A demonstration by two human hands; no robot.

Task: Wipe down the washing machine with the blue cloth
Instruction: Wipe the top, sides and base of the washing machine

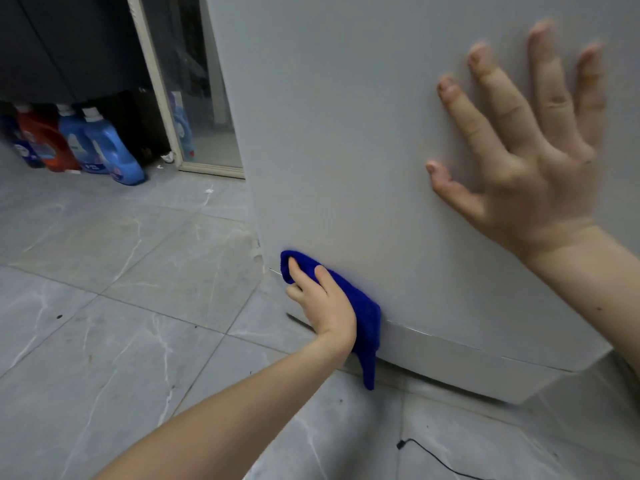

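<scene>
Left grip presses the blue cloth to the lower corner of the washing machine; right hand braces higher on the same panel.

The washing machine [363, 150] fills the right of the view, its pale side panel upright and its base strip meeting the tiled floor [121, 289]. Against that panel, the right hand [526, 157] lies flat and released, fingers spread, well above the base strip and holding nothing. The left hand [322, 303] sits low at the panel's near bottom corner, fingers grasping the blue cloth [360, 313] against the metal. The cloth's long axis runs diagonally down along the panel edge, one tail hanging below the base strip. Unwiped panel lies above and to the right of the cloth, so the left hand, already in contact, appears best placed to carry the stroke that way.
</scene>
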